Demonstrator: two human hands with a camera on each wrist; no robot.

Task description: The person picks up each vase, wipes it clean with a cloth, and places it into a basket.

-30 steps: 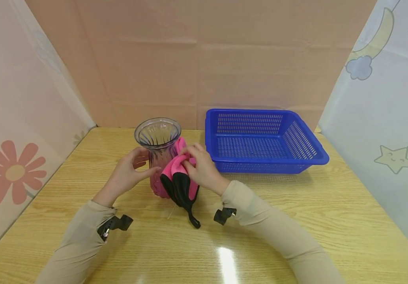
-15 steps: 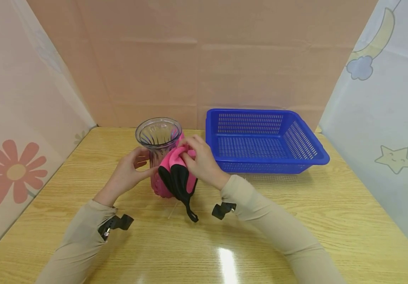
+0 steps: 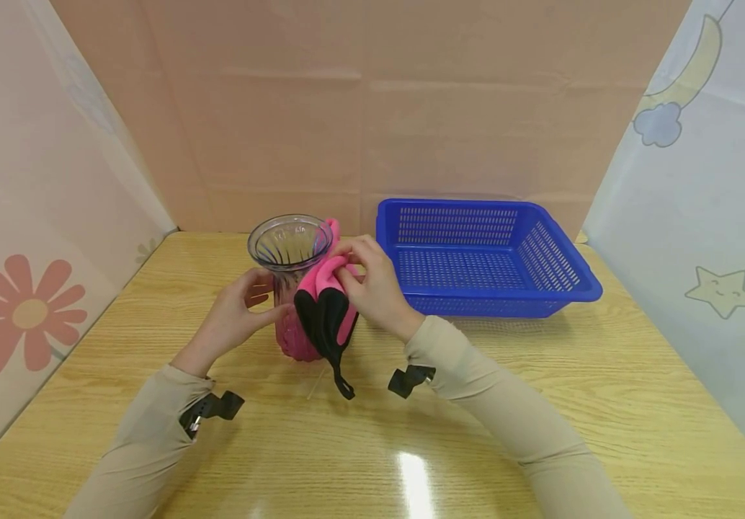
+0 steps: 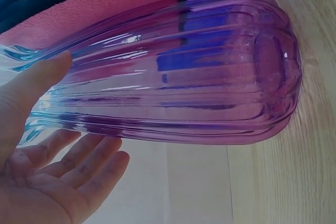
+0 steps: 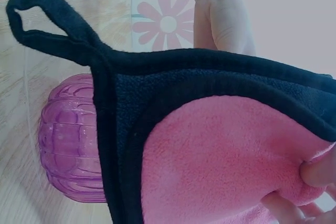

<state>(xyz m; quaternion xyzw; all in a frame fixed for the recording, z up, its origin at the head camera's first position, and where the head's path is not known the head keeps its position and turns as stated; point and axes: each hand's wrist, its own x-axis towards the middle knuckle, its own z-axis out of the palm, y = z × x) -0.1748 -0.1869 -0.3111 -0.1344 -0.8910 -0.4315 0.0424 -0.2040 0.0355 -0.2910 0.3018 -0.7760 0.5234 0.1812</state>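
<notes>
A tinted glass vase [image 3: 286, 285], clear at its flared rim and pink-purple lower down, stands upright on the wooden table. My left hand [image 3: 233, 313] holds it from the left, thumb across the near side and fingers round the far side, as the left wrist view shows at the ribbed glass [image 4: 199, 77]. My right hand [image 3: 377, 292] pinches a pink cleaning cloth [image 3: 328, 321] with black edging and presses it to the vase's right side. The cloth's black hanging loop dangles toward me. In the right wrist view, the cloth [image 5: 210, 150] hides most of the vase.
A blue perforated basket [image 3: 476, 297] stands at the back right, close to my right hand. A peach backdrop [image 3: 359, 130] rises behind the table [image 3: 509, 404], with patterned sheets on both sides. Black wrist straps [image 3: 210, 412] hang from the sleeves.
My right hand has moved the cloth a little upward along the vase, so its loop hangs higher and a pink fold shows beside the rim. The left hand and vase stay almost still.
</notes>
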